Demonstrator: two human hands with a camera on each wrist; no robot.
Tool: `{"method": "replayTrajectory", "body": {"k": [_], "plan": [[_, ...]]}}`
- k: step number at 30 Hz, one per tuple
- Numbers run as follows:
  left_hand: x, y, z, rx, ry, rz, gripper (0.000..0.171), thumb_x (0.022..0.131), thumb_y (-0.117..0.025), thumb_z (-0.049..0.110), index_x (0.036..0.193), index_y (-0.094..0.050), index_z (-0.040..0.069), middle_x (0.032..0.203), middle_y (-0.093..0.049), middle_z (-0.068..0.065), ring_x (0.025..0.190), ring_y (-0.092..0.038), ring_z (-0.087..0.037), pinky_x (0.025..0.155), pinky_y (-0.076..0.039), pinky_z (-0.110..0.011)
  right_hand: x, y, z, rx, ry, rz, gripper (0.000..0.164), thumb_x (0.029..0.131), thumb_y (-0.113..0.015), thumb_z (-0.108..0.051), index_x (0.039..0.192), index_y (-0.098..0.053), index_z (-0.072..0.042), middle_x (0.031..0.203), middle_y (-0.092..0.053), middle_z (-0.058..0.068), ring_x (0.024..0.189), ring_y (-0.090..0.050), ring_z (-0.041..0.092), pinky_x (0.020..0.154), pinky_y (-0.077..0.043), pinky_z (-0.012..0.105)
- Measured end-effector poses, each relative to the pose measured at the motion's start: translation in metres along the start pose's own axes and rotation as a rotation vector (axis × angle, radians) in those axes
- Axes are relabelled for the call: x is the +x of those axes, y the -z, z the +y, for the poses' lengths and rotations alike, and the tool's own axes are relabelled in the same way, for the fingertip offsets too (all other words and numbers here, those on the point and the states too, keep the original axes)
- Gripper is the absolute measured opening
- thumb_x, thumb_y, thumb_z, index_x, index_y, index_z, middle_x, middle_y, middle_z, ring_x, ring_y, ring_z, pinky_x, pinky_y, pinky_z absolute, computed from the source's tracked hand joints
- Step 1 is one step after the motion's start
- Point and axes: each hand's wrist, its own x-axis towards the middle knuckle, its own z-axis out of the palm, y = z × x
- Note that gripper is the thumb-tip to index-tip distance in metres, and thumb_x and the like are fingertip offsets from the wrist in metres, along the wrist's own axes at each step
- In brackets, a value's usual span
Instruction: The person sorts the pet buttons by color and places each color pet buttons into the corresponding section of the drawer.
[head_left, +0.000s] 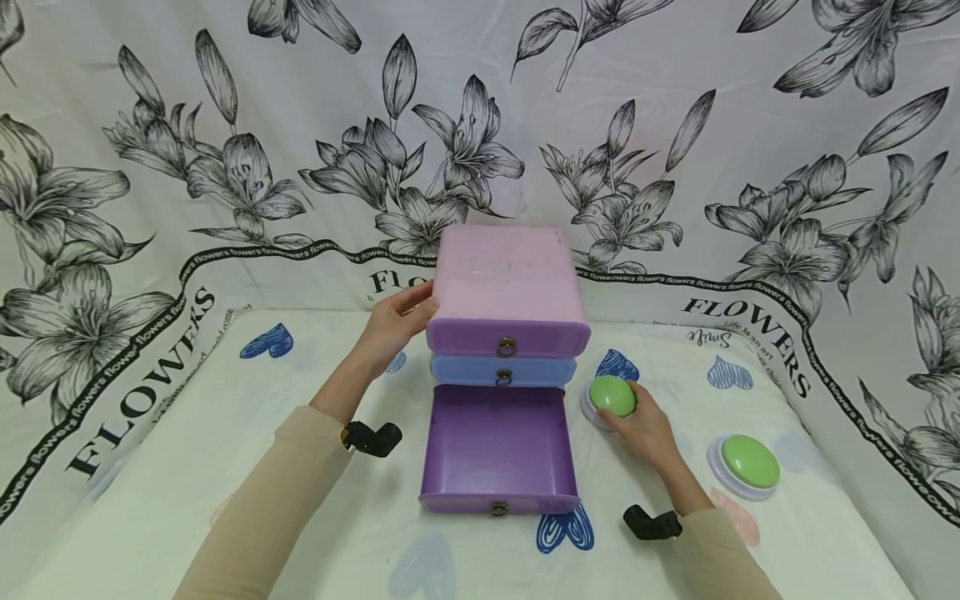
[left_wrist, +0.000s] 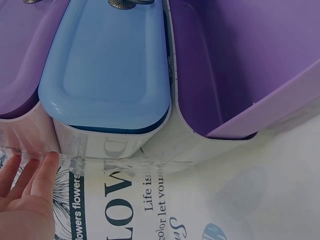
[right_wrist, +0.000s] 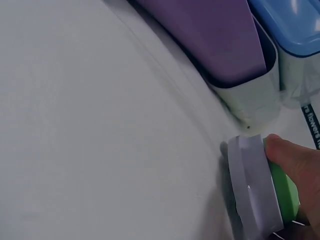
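Note:
A small drawer cabinet (head_left: 506, 275) with a pink top stands in the middle, its lowest purple drawer (head_left: 465, 503) pulled out with a bare floor inside. The purple top drawer (head_left: 465, 340) and the blue middle drawer (head_left: 465, 370) are closed. My left hand (head_left: 393, 325) rests its extended fingers against the cabinet's left side near the top; in the left wrist view these fingers (left_wrist: 44, 180) touch the side wall. Right of the open drawer, my right hand (head_left: 648, 425) grips a round green push button (head_left: 611, 395) on a white base. Its thumb and fingers lie around the dome.
Another green push button (head_left: 750, 461) with a white base sits farther right on the heart-patterned cloth (head_left: 337, 533). Behind the cabinet hangs a white flower-printed cloth (head_left: 345, 92). The open drawer juts toward me between both arms.

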Motion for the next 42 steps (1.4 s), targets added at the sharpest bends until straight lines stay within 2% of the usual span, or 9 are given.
{"method": "replayTrajectory", "body": {"k": [8,14,19,29,36,42], "plan": [[0.000,0.000,0.001,-0.004,-0.001,-0.004,0.058,0.089,-0.059,0.036,0.140,-0.041,0.014,0.142,-0.041,-0.005,0.127,-0.044,-0.019,0.098,-0.046,-0.029,-0.009,0.014,-0.008,-0.009,0.042,0.046,0.082,0.081,-0.069,-0.034,0.137,-0.030,0.010,0.134,-0.039,0.033,0.119,-0.043,0.045,0.097,-0.041,0.054],[-0.001,0.001,0.001,-0.002,0.003,-0.006,0.058,0.089,-0.059,0.037,0.140,-0.041,0.014,0.142,-0.041,-0.004,0.126,-0.044,-0.018,0.098,-0.046,-0.030,-0.017,0.021,-0.016,-0.013,0.065,0.040,0.083,0.080,-0.070,-0.038,0.138,-0.031,0.007,0.133,-0.042,0.030,0.115,-0.048,0.043,0.092,-0.046,0.052],[0.000,0.001,0.001,-0.006,0.006,-0.003,0.058,0.089,-0.059,0.036,0.139,-0.041,0.014,0.142,-0.041,-0.004,0.126,-0.044,-0.019,0.098,-0.046,-0.029,-0.028,0.025,-0.026,0.001,0.122,0.037,0.082,0.078,-0.072,-0.039,0.137,-0.034,0.004,0.129,-0.048,0.027,0.110,-0.053,0.039,0.087,-0.050,0.049],[0.000,0.001,0.000,-0.011,0.003,-0.004,0.057,0.089,-0.059,0.037,0.139,-0.042,0.014,0.142,-0.041,-0.004,0.126,-0.044,-0.018,0.098,-0.046,-0.030,-0.050,0.029,-0.056,0.027,0.233,-0.011,0.078,0.076,-0.074,-0.037,0.136,-0.040,-0.001,0.131,-0.049,0.020,0.106,-0.056,0.034,0.084,-0.052,0.046],[0.001,0.001,-0.002,-0.009,0.004,-0.007,0.057,0.089,-0.059,0.037,0.139,-0.042,0.015,0.141,-0.041,-0.004,0.126,-0.045,-0.018,0.098,-0.046,-0.030,-0.062,0.025,-0.078,0.044,0.290,-0.065,0.078,0.072,-0.079,-0.031,0.134,-0.042,-0.003,0.128,-0.052,0.015,0.102,-0.059,0.029,0.080,-0.055,0.040],[0.002,0.001,-0.002,-0.002,0.010,-0.006,0.057,0.090,-0.059,0.037,0.139,-0.041,0.015,0.142,-0.041,-0.004,0.126,-0.045,-0.019,0.098,-0.045,-0.030,-0.066,0.018,-0.095,0.051,0.331,-0.113,0.077,0.069,-0.081,-0.028,0.133,-0.045,-0.006,0.127,-0.054,0.009,0.104,-0.058,0.022,0.083,-0.054,0.037]]}}
